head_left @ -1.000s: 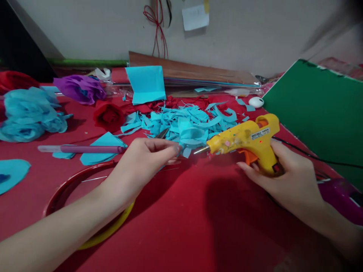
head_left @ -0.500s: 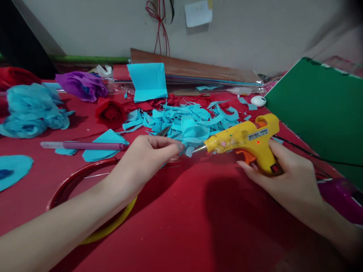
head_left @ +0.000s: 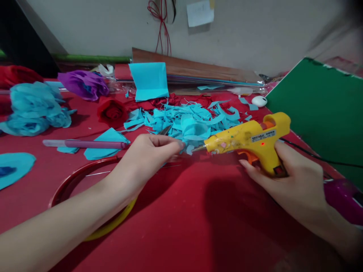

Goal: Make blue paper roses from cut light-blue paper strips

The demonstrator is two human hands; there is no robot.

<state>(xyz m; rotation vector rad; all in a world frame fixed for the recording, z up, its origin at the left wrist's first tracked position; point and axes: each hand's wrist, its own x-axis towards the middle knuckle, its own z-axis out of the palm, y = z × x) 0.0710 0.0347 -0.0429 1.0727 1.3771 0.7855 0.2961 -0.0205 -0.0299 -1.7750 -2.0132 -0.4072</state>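
Note:
My right hand (head_left: 297, 177) grips a yellow hot glue gun (head_left: 246, 136) with an orange trigger and a lit red light. Its metal nozzle points left and meets the base of a small blue paper flower (head_left: 194, 130). Thumb and fingers of my left hand (head_left: 153, 155) are pinched on that flower's lower end; the stem, if any, is hard to make out. Behind both lies a heap of blue paper scraps (head_left: 161, 117). Dark scissor-like tips (head_left: 164, 130) poke out behind my left hand.
Under my left forearm lies a red and yellow ring (head_left: 68, 181). A purple pen (head_left: 90, 144) rests on blue paper pieces. Paper flowers (head_left: 34, 107) stand at left, a red rose (head_left: 112, 111) nearer the middle. A green board (head_left: 320, 102) leans at right, beside the gun's black cord (head_left: 312, 154).
The rear of the glue gun and my right hand have shifted slightly right, while the nozzle stays at the flower's base. My left hand keeps its pinch. The whole view has shifted a little.

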